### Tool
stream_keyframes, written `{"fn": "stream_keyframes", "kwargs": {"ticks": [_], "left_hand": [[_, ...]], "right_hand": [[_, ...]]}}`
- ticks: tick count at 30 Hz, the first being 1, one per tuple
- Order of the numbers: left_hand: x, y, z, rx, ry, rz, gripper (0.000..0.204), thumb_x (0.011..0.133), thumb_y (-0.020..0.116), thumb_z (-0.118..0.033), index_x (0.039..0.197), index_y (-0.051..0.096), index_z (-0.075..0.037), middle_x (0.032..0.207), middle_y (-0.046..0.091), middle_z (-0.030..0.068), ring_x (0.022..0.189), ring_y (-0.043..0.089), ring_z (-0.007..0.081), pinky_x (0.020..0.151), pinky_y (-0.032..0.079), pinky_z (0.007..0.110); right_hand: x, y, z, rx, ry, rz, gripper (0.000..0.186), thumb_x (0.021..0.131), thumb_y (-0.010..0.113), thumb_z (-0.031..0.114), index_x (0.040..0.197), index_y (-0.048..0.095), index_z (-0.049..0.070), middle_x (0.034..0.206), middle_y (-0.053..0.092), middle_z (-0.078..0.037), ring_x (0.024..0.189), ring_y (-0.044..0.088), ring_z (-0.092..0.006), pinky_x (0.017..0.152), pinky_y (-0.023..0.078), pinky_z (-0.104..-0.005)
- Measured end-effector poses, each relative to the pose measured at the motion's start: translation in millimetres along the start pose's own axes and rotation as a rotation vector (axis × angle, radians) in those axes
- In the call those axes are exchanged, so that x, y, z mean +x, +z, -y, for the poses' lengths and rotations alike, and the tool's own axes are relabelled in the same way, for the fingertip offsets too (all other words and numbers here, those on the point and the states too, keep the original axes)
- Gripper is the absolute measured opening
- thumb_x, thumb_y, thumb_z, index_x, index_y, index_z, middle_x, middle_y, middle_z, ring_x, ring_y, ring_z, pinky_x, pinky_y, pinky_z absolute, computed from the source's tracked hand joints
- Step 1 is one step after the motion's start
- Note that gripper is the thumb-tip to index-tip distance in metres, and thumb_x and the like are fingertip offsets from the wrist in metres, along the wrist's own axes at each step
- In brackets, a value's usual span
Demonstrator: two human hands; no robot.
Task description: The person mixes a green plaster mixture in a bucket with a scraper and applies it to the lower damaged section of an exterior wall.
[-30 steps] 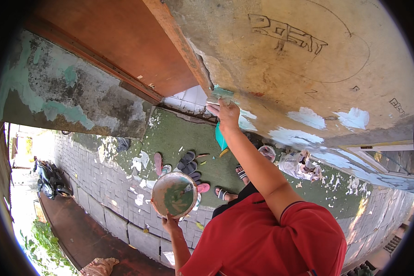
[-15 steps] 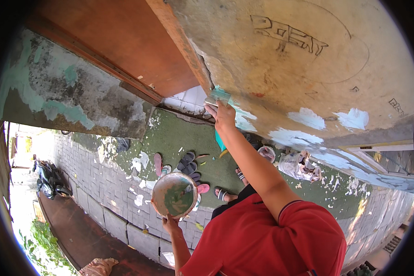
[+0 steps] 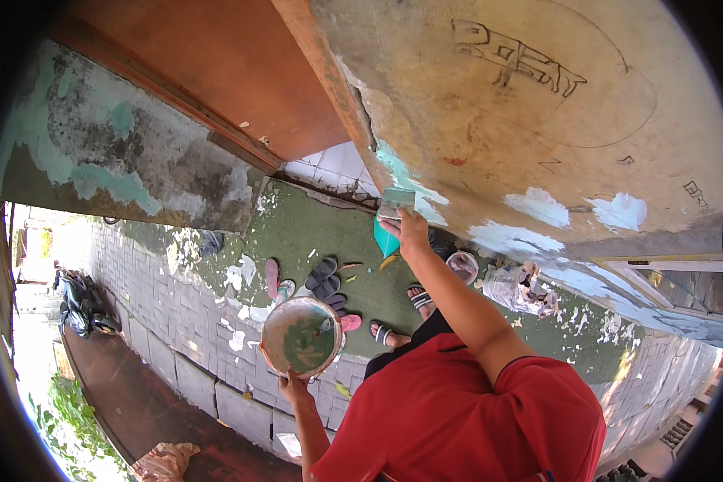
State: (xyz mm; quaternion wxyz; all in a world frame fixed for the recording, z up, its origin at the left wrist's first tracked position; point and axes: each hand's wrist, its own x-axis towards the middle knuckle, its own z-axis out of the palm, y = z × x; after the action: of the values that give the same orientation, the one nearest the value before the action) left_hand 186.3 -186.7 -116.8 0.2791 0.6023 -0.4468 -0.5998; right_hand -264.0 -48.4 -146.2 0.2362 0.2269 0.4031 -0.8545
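Observation:
My left hand (image 3: 295,387) grips the lower rim of a round, shallow bowl (image 3: 276,323), held out over the paving. Grey-green paste (image 3: 312,341) coats part of its inside. My right arm reaches forward, and the right hand (image 3: 410,232) is closed round a flat putty scraper (image 3: 397,202). The wide blade lies at the lower edge of the tan wall (image 3: 490,120), beside the door frame; whether it touches cannot be told. A fresh turquoise smear (image 3: 400,170) runs down the wall just above the blade.
An orange-brown door (image 3: 209,72) stands ahead. Several slippers (image 3: 324,277) lie on the green floor among paint flakes. Near the wall's foot are a turquoise object (image 3: 386,239), a pail (image 3: 463,265) and a white sack (image 3: 506,285). A patchy low wall (image 3: 136,145) is at left.
My right hand has drawn the scraper downward and slightly right along the wall, away from the door frame corner. More of the turquoise smear shows. The bowl has barely moved.

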Motion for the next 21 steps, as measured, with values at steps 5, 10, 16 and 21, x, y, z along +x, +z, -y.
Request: {"fn": "stream_keyframes", "kwargs": {"ticks": [5, 10, 16, 21], "left_hand": [[2.2, -3.3, 0.8, 0.023, -0.032, -0.033, 0.039, 0.092, 0.053, -0.015, 0.123, 0.041, 0.005, 0.116, 0.053, 0.0205, 0.096, 0.062, 0.0284, 0.07, 0.059, 0.038], [5.6, -1.9, 2.8, 0.035, -0.026, -0.023, 0.041, 0.091, 0.06, -0.025, 0.118, 0.044, 0.003, 0.114, 0.053, 0.019, 0.096, 0.061, 0.028, 0.07, 0.059, 0.038], [1.0, 11.7, -4.1, 0.003, -0.006, -0.005, 0.045, 0.092, 0.06, -0.021, 0.122, 0.041, 0.007, 0.114, 0.054, 0.0222, 0.093, 0.063, 0.0286, 0.068, 0.06, 0.038], [-4.2, 7.3, -3.5, 0.05, -0.021, 0.028, 0.043, 0.093, 0.056, -0.025, 0.124, 0.044, 0.002, 0.116, 0.053, 0.0183, 0.099, 0.06, 0.0286, 0.074, 0.058, 0.039]], "right_hand": [[21.0, -6.3, 8.2, 0.019, 0.059, 0.083, 0.029, 0.088, 0.047, 0.006, 0.111, 0.047, -0.011, 0.1, 0.062, -0.024, 0.084, 0.067, -0.037, 0.072, 0.062, -0.042], [45.2, -2.3, 7.2, 0.049, 0.125, 0.076, 0.026, 0.089, 0.045, 0.005, 0.108, 0.048, -0.013, 0.1, 0.062, -0.025, 0.085, 0.067, -0.0376, 0.073, 0.061, -0.0418], [72.0, 1.4, -7.5, 0.123, 0.178, -0.044, 0.021, 0.09, 0.044, 0.002, 0.107, 0.049, -0.011, 0.1, 0.062, -0.026, 0.089, 0.066, -0.0396, 0.078, 0.06, -0.0465], [66.9, 2.6, -25.5, 0.084, 0.192, -0.08, 0.022, 0.091, 0.044, 0.002, 0.107, 0.048, -0.011, 0.1, 0.061, -0.025, 0.088, 0.066, -0.0393, 0.077, 0.06, -0.0461]]}}
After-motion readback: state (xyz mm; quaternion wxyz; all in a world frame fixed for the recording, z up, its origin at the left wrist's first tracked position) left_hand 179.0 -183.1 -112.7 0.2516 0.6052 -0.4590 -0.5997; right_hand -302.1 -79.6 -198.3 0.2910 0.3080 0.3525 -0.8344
